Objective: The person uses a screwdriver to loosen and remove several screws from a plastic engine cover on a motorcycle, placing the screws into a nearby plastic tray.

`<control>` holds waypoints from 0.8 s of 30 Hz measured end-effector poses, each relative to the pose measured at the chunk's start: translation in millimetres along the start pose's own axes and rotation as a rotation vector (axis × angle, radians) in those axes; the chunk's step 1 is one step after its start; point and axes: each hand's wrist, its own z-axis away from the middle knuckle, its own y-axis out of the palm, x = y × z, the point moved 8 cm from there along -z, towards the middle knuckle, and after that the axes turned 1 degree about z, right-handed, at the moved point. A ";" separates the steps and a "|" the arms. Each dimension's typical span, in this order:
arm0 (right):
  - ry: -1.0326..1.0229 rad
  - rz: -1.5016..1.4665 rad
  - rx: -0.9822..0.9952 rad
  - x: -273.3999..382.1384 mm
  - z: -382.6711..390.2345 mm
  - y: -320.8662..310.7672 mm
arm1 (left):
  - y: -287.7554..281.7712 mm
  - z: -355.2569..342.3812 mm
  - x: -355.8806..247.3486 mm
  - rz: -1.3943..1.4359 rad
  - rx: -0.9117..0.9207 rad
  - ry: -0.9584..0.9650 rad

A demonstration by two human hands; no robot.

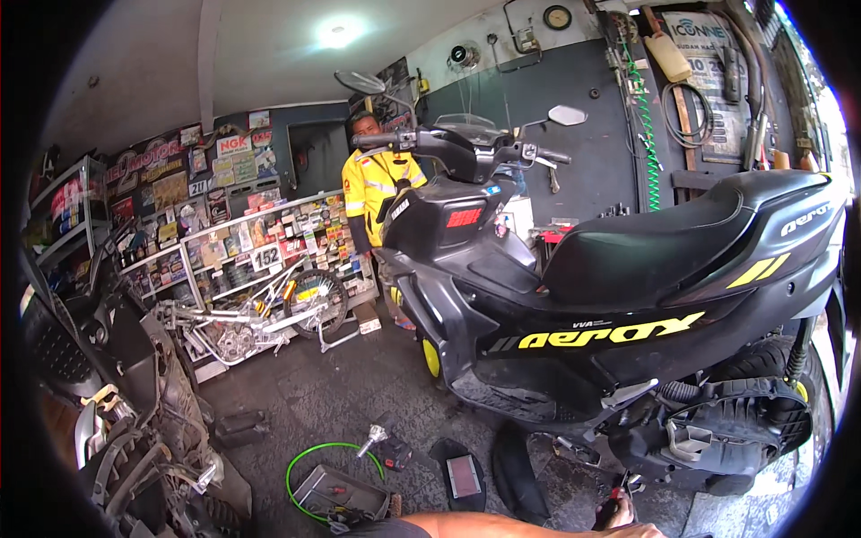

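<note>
My left forearm (484,525) stretches rightward along the lower edge, and my left hand (635,531) is cut off there, its fingers mostly hidden. Just above it, what seems to be my right hand (613,512) is closed around a hand tool with a red and black handle (616,493). The kind of tool is too small to make out. Both hands are low beside the engine and belt case (708,448) of a black and yellow scooter (619,336). The case's outer cover is off, with ribbed black housing showing.
On the dark floor lie a metal tray (341,491) with small parts, a green hose (291,466), a power tool (387,446), an air filter (464,476) and a black panel (517,471). A partly stripped motorcycle (134,421) stands left. A person in a yellow jacket (381,184) stands behind the scooter.
</note>
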 end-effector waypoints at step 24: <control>0.422 -0.484 0.237 -35.2 26.1 28.2 | -4.9 6.7 4.7 -0.082 0.041 0.027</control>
